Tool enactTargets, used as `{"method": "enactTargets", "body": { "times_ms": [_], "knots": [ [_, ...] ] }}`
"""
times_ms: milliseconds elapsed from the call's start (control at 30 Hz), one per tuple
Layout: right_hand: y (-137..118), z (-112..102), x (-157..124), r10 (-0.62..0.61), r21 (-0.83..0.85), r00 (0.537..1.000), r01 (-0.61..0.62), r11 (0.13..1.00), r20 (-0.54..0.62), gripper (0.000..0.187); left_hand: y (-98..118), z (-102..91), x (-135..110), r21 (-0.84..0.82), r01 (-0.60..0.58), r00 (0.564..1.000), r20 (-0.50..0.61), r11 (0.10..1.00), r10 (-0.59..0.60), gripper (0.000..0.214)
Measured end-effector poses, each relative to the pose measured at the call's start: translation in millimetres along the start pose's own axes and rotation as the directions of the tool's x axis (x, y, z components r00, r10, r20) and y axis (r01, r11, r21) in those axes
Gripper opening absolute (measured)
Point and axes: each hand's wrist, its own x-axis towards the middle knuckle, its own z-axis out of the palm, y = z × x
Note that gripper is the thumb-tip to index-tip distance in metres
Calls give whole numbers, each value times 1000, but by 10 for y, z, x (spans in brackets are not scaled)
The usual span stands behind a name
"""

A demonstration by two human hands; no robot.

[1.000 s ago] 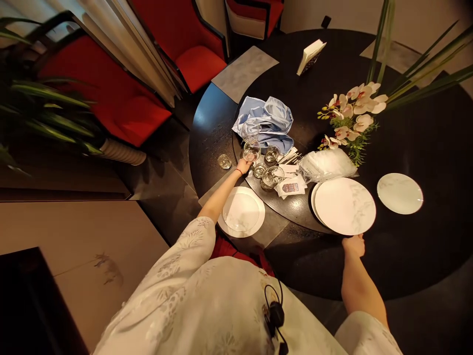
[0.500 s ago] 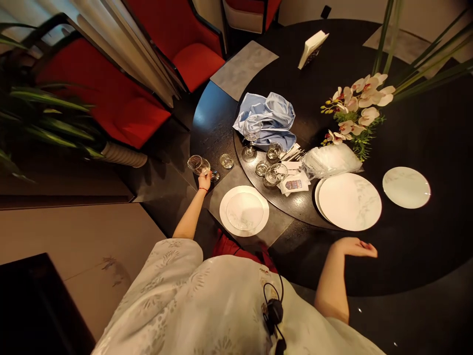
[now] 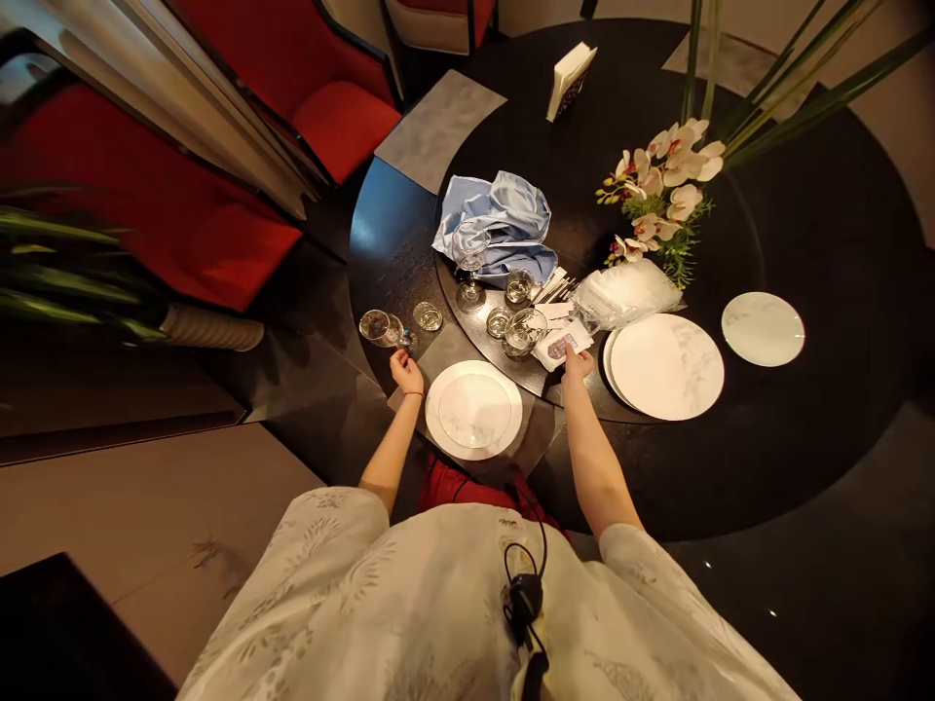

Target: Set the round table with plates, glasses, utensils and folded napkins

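Note:
My left hand (image 3: 406,372) lies at the table's near edge, just below the foot of a wine glass (image 3: 381,328) that rests tilted or on its side, and does not seem to grip it. A small glass cup (image 3: 428,315) stands close by. My right hand (image 3: 577,365) reaches onto the dark turntable (image 3: 467,326), fingertips at a printed card (image 3: 560,346) on white paper slips. Whether they pinch it is hard to tell. Beside that hand are a large marble-patterned plate (image 3: 666,366) and a glass tumbler (image 3: 525,330).
A white plate stack (image 3: 436,417) sits on a grey placemat (image 3: 438,131)-like mat before me. Also on the black round table are a blue cloth napkin (image 3: 493,219), a stemmed glass (image 3: 469,246), a plastic bag (image 3: 624,295), orchids (image 3: 661,185) and a smaller plate (image 3: 763,329). Red chairs stand behind.
The wine glass held in my left hand has moved left and now rests on the table, with the hand off it. My right hand has moved from the table edge onto the turntable by the card.

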Motion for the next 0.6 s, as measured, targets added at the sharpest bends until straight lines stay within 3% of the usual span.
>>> {"method": "enactTargets", "body": {
  "times_ms": [100,200,267,333,433,500,600],
  "knots": [
    [49,-160,10,55,45,995,-59,997,89,32,54,42,-589,-90,-141,956,247,986,159,30],
    [56,-323,-20,100,29,980,-107,994,174,27,225,195,-1150,-223,-113,858,470,968,208,35],
    [25,-347,-65,119,-35,977,-115,993,179,35,375,319,-1468,-298,-68,793,563,952,233,37],
    [-21,-284,-130,106,-138,982,-85,987,154,55,524,416,-1742,-357,-50,738,617,933,275,38],
    [-88,-95,-246,-14,-312,989,60,948,147,87,701,479,-2091,-406,-63,676,655,912,338,35],
    [-123,21,-314,-59,-397,986,117,910,155,89,766,473,-2277,-427,-68,631,682,902,370,35],
    [-158,81,-372,-34,-421,983,107,901,178,75,789,424,-2438,-446,-66,568,719,893,400,37]
  ]
}}
